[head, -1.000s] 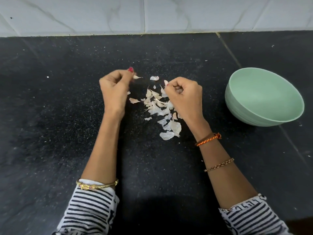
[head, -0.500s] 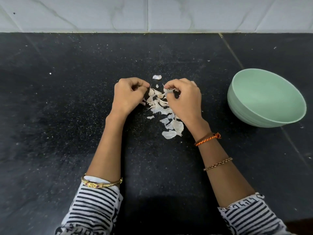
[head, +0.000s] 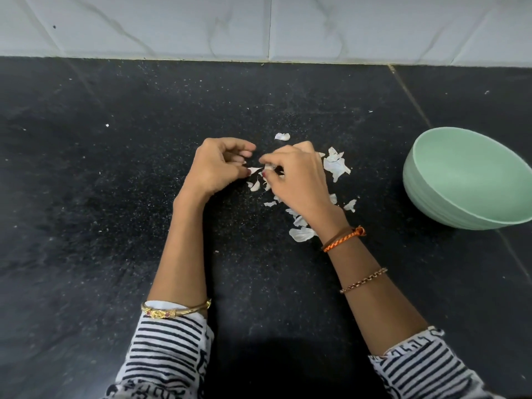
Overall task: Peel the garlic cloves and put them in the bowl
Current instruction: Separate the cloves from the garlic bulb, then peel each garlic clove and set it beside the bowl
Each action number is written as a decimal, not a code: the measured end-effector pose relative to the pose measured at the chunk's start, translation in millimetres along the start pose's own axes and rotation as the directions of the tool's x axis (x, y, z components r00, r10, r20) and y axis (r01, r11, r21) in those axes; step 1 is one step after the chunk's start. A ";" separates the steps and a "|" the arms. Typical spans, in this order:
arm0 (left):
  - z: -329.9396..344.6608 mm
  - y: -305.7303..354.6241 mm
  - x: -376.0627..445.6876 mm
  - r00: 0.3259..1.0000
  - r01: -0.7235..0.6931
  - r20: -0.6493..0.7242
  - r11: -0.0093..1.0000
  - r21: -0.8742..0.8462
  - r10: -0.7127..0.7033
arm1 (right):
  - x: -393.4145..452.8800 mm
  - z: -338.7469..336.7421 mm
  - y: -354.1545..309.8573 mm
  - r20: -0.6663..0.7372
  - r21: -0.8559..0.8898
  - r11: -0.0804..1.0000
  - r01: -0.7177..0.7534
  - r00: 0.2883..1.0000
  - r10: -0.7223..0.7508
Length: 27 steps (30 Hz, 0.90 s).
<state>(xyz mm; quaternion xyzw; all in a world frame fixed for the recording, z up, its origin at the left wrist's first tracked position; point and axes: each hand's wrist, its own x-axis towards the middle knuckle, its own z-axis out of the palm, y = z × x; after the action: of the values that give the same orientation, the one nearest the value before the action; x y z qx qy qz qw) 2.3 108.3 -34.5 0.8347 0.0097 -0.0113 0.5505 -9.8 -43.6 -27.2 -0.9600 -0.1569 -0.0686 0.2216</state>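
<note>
My right hand (head: 296, 180) pinches a small pale garlic clove (head: 269, 167) between its fingertips, low over the black counter. My left hand (head: 216, 165) is just to its left, thumb and finger closed on a strip of skin (head: 254, 170) that runs toward the clove. The two hands nearly touch. White garlic skins (head: 335, 167) lie scattered under and around the right hand. A pale green bowl (head: 449, 208) stands at the right edge, tilted toward me, and the part of its inside that I see holds nothing.
The black speckled counter (head: 115, 197) stretches wide to the left and toward me. A white marble-tiled wall (head: 259, 27) closes the back. Larger peel pieces (head: 300, 234) lie by my right wrist.
Both hands have come closer together and lower over the peel pile. The left hand, pulled away to the left a second ago, now grips skin at the clove.
</note>
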 end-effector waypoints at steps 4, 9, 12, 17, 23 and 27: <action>4.7 2.9 0.4 0.997 -0.037 0.069 0.999 -0.028 0.039 | 0.6 -0.9 -2.5 0.009 -0.047 0.999 0.012 1.000 -0.011; 7.9 8.8 -1.1 0.998 -0.061 0.021 0.983 -0.175 0.065 | -0.3 1.7 -1.3 -0.041 -0.020 0.999 0.025 0.999 -0.026; 9.7 14.6 -2.3 0.998 -0.061 0.010 0.954 -0.293 0.066 | -2.8 -0.6 3.8 -0.117 0.117 0.993 0.017 0.993 -0.003; 19.9 20.4 -4.6 0.995 -0.039 0.062 0.891 -0.453 0.075 | -6.5 -5.2 12.0 -0.325 0.388 0.921 -0.034 0.930 0.171; 34.4 26.7 -6.6 0.984 -0.094 0.102 0.902 -0.421 0.150 | -22.8 -14.6 25.1 -0.303 0.653 0.757 -0.025 0.907 0.291; 43.4 31.7 -10.8 0.975 -0.131 0.104 0.890 -0.437 0.194 | -27.0 -15.1 32.5 -0.320 0.679 0.734 -0.003 0.899 0.300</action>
<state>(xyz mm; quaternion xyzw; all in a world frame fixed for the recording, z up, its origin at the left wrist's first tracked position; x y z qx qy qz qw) -8.0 55.9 -22.2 0.6886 -0.0979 -0.0232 0.7182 -25.3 -85.4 -32.3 -0.7911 -0.0405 -0.1889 0.5804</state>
